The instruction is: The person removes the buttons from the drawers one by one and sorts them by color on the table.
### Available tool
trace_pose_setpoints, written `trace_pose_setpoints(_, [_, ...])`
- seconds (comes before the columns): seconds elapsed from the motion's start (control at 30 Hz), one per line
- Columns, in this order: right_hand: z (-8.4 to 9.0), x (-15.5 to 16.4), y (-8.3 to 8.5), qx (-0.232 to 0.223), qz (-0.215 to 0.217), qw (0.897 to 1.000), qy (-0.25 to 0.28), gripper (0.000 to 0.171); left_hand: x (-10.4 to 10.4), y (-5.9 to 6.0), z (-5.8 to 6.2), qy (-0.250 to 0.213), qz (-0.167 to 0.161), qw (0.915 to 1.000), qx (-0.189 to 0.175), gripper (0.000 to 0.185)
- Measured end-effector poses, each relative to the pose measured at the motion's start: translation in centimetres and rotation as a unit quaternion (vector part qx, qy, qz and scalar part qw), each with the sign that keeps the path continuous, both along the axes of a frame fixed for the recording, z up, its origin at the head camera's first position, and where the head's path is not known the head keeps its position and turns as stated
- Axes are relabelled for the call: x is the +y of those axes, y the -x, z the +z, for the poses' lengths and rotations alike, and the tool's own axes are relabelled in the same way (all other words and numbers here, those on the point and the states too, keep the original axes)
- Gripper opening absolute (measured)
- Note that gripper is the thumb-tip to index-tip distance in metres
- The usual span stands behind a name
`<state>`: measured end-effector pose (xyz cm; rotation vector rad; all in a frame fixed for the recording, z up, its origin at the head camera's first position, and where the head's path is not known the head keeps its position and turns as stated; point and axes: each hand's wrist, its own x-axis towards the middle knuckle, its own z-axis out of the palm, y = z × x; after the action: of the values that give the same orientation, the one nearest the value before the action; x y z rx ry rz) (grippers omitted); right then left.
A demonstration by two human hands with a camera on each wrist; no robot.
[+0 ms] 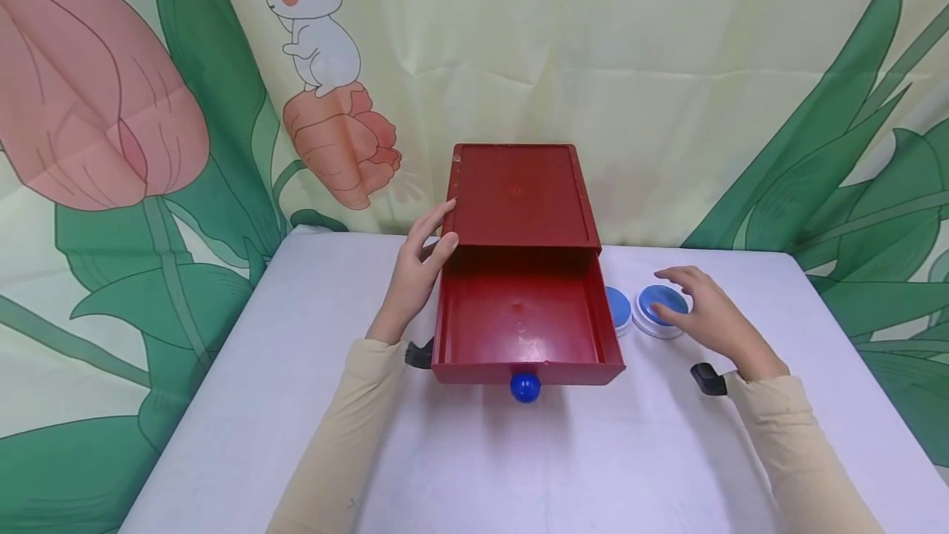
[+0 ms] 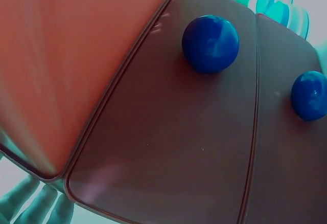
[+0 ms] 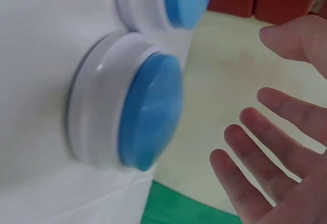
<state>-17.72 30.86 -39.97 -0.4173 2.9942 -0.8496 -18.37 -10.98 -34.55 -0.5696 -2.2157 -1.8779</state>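
Note:
A red drawer cabinet [image 1: 519, 196] stands at the middle of the table, its upper drawer [image 1: 519, 320] pulled out toward me, bare floor showing. A blue ball knob [image 1: 525, 387] sits on that drawer's front. My left hand [image 1: 411, 270] lies along the cabinet's left side, thumb and fingertips at its top edge. Right of the cabinet is a round push button [image 1: 662, 301], blue on a white base. Over it hovers my right hand [image 1: 708, 311], fingers spread and loosely bent; the right wrist view shows these fingers [image 3: 286, 152] apart from the blue dome.
A second blue-and-white button [image 1: 619, 308] stands between the first and the cabinet, partly hidden by the drawer. Another blue knob [image 2: 309, 96] shows on a neighbouring drawer front in the left wrist view. Behind the white table [image 1: 296, 419] hangs a printed curtain [image 1: 630, 89].

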Motion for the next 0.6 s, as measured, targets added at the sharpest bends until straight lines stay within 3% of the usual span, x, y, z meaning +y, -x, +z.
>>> trace_pose_setpoints(0.6, [4.0,-3.6,-2.9,0.100,0.021,0.995,0.022,0.048,0.0,0.0,0.0,-0.003,-0.002,1.0000,0.002,0.051])
